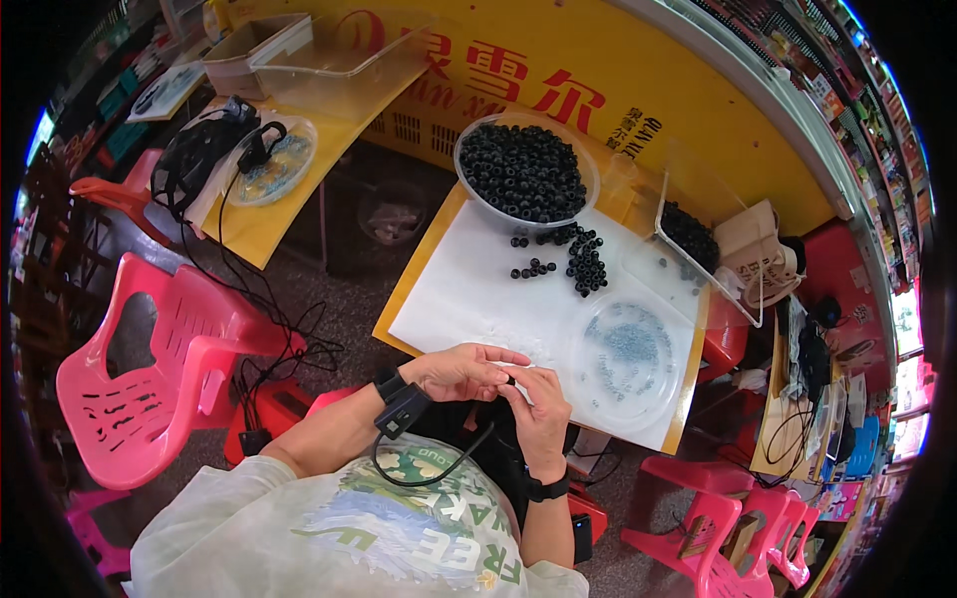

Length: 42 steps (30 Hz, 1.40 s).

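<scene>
My left hand (451, 372) and my right hand (539, 409) meet above the table's near edge, fingertips pinched together. Between them shows a small black part (510, 381), mostly covered by the fingers. It resembles the black ring-like pieces in the clear round bowl (590, 189) at the back of the table. Several loose black pieces (586, 264) lie on the white sheet (439, 299) in front of that bowl. To the right of my hands sits a clear round lid or plate (598, 399) with many tiny bluish, see-through pieces (630, 349) spread over it.
A clear bin (733, 299) with more black pieces (688, 237) stands at the table's right. Pink plastic chairs (150, 389) are at left and lower right. A side table (261, 234) at upper left holds a black bag (204, 149) and another round plate (299, 169); cables (274, 309) hang down.
</scene>
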Motion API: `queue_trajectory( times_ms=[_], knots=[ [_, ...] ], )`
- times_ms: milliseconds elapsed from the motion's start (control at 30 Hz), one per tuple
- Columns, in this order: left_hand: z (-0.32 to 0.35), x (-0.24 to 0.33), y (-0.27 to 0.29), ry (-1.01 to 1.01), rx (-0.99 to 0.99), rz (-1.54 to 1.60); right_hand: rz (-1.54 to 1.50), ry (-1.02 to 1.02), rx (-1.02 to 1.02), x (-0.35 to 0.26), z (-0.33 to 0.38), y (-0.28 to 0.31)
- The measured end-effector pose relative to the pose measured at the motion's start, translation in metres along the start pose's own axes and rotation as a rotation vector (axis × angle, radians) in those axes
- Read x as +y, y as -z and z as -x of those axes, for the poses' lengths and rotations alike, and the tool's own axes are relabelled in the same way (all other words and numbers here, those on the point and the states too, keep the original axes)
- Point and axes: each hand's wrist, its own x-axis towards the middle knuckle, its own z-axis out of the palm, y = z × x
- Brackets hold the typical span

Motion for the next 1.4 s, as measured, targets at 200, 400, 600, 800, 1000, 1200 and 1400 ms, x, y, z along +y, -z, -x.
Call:
queue_trajectory(
  times_ms=[200, 400, 600, 800, 1000, 1200, 1400],
  knots=[
    [-0.004, -0.007, -0.002, -0.016, 0.058, 0.083, -0.203, -0.359, -0.351, -0.004, -0.047, 0.059],
    [-0.002, 0.029, -0.015, -0.122, 0.175, -0.040, -0.282, -0.108, 0.303, 0.017, -0.148, 0.165],
    [0.005, 0.073, -0.012, -0.303, 0.297, -0.075, 0.112, -0.166, 0.213, 0.044, -0.138, 0.143],
    [0.001, 0.102, -0.017, -0.385, 0.367, -0.303, 0.211, -0.175, -0.089, 0.023, -0.131, 0.067],
    [-0.010, 0.164, -0.033, -0.800, 0.614, -1.292, 0.290, 0.036, -0.003, 0.004, -0.181, 0.030],
    [-0.034, 0.190, -0.022, -0.793, 0.680, -2.023, 0.512, 0.170, -0.125, 0.021, -0.224, -0.004],
    [-0.058, 0.214, -0.021, -0.674, 0.597, -2.063, 0.455, 0.192, -0.135, 0.057, -0.257, -0.011]
  ],
)
